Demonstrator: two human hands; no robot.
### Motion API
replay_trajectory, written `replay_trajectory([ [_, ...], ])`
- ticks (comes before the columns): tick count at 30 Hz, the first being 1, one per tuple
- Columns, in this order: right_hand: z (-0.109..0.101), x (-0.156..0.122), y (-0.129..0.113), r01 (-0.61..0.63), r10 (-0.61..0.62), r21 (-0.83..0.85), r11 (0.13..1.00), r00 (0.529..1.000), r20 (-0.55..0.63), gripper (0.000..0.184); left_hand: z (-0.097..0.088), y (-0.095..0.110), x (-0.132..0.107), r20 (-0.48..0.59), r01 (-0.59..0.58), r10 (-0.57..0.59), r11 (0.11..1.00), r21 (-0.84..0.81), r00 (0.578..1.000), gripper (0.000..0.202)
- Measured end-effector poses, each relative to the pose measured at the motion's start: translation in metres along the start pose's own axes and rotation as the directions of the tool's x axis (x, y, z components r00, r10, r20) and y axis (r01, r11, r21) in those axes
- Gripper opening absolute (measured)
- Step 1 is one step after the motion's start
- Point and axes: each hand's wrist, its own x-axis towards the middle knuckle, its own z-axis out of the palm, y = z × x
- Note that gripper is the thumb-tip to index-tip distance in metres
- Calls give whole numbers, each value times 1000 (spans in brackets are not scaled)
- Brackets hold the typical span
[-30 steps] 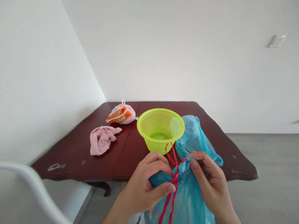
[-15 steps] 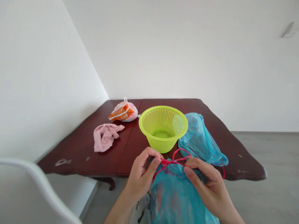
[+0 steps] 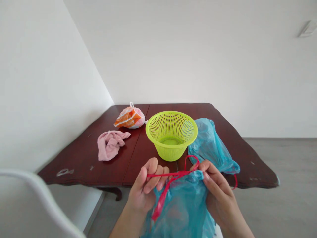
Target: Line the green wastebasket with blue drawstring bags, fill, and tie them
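At the dark wooden table [image 3: 138,158], your left hand [image 3: 146,188] is spreading wider than before across the red drawstring [image 3: 173,174], your right hand [image 3: 218,191] pinching the blue plastic bag [image 3: 183,205] near the lime-green basket [image 3: 170,152].

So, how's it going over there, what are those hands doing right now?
Left hand: red drawstring stretched across its fingers. Right hand: pinching the blue plastic bag at its gathered top. Lime-green basket just beyond the hands, nothing in the way.
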Motion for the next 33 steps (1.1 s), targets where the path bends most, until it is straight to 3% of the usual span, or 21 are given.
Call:
replay_trajectory([
  [2,0,-1,5,-38,36,96,995,999,27,26,-6,0,-3,72,33,-39,997,75,997,74],
  [3,-1,-2,7,-45,41,123,991,999,34,27,-11,2,-5,110,104,-122,982,155,986,76],
  [6,-5,-2,10,-54,46,143,988,997,57,27,-22,12,-7,96,302,-399,811,502,912,75],
  [8,-8,-2,8,-52,43,128,990,997,71,26,-23,20,-6,71,274,-385,762,587,920,68],
  [11,-8,-1,2,-27,27,5,1000,992,125,34,-16,28,-1,55,84,-107,944,320,993,66],
  [13,-5,0,-2,-14,53,-212,977,982,183,36,-10,31,3,-48,-24,27,998,63,998,64],
  [16,-1,1,-3,38,61,-468,883,979,194,27,-12,34,5,-141,-100,76,980,-171,987,60],
  [18,-2,2,0,110,-43,-472,875,988,150,23,-20,35,2,-83,-64,49,981,-184,995,57],
  [21,-11,1,6,201,-202,-376,905,979,39,17,-36,37,-5,34,152,-158,979,134,987,61],
  [23,-16,0,7,186,-193,-314,931,981,8,16,-40,40,-10,-13,252,-278,849,465,960,62],
  [25,-16,-3,6,139,-133,-300,944,990,43,17,-33,43,-11,-80,226,-240,678,700,967,57],
  [27,-11,-5,2,117,-88,-324,939,991,103,18,-20,45,-9,-43,130,-163,577,806,986,53],
  [30,-2,-7,-5,128,-59,-373,919,980,191,23,0,44,-4,76,42,-200,530,847,977,44],
  [33,4,-9,-8,147,-47,-430,891,971,236,34,7,38,0,93,47,-254,493,869,963,24],
])
